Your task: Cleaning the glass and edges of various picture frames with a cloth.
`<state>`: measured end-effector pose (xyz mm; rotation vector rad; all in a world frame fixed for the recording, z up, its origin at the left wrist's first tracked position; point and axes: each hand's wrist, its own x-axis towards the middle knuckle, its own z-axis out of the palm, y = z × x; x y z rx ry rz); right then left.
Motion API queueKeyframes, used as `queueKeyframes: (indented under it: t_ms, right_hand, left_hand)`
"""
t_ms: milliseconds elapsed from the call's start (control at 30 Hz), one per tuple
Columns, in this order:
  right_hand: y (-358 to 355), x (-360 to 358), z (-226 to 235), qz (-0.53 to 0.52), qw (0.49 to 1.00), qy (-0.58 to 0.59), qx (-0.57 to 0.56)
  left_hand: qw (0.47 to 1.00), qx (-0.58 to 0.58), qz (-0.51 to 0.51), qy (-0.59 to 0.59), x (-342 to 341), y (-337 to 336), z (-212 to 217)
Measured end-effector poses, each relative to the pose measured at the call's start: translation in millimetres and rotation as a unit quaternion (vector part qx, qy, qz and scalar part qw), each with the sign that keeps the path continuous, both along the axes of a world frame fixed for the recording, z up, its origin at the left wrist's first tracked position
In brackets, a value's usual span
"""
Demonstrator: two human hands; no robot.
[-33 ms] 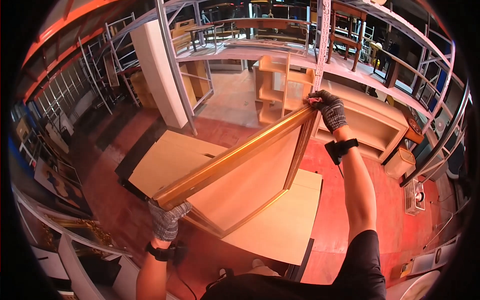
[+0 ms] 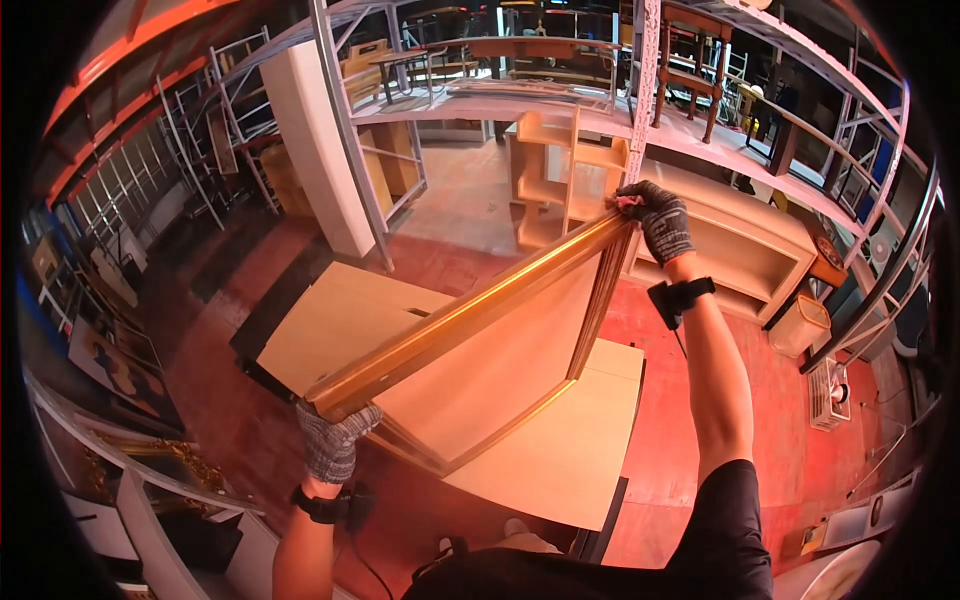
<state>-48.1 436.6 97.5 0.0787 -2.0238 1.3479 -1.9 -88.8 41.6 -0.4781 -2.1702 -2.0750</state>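
Note:
A large gold-edged picture frame (image 2: 480,302) stands tilted over a tan tabletop (image 2: 560,440), its pale panel facing me. My left hand (image 2: 335,440), in a grey knit glove, is closed around the frame's near left corner from below. At the far right corner, my gloved right hand (image 2: 655,218) is closed on a small reddish cloth (image 2: 627,201) pressed against the frame's top edge. The right fingertips are partly hidden by the cloth and frame. Black bands circle both wrists.
Beyond the table are a wooden shelf unit (image 2: 545,190), a low cabinet (image 2: 735,240) and a metal rack post (image 2: 350,130). A bin (image 2: 800,325) and a white crate (image 2: 829,395) stand right on the red floor (image 2: 680,400). Ornate gold frames (image 2: 165,460) lean at lower left.

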Motion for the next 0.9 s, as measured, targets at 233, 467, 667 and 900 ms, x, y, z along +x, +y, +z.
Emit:
queueKeyframes:
  t_ms: [233,467,667,900]
  right_hand:
    - [-138.3,37.6,-27.1,0.001,0.957,0.170,0.237]
    - [-107.1,36.3,-11.4,0.078,0.979,0.145,0.121]
    - [-148.8,27.0,-47.6,0.155,0.959,0.237,0.012]
    - [-363.9,53.6,-53.8,0.082,0.884,0.252,0.386]
  left_hand:
    - [1.000,-0.025,-0.012,0.003,-5.1,-2.8,-4.8]
    - [0.996,0.052,0.028,-0.061,-3.9,1.9,-1.9]
    - [0.999,0.013,0.003,0.045,-11.7,-0.8,-3.6]
    - [0.970,-0.165,-0.001,0.177,-58.2,-6.7,-48.9]
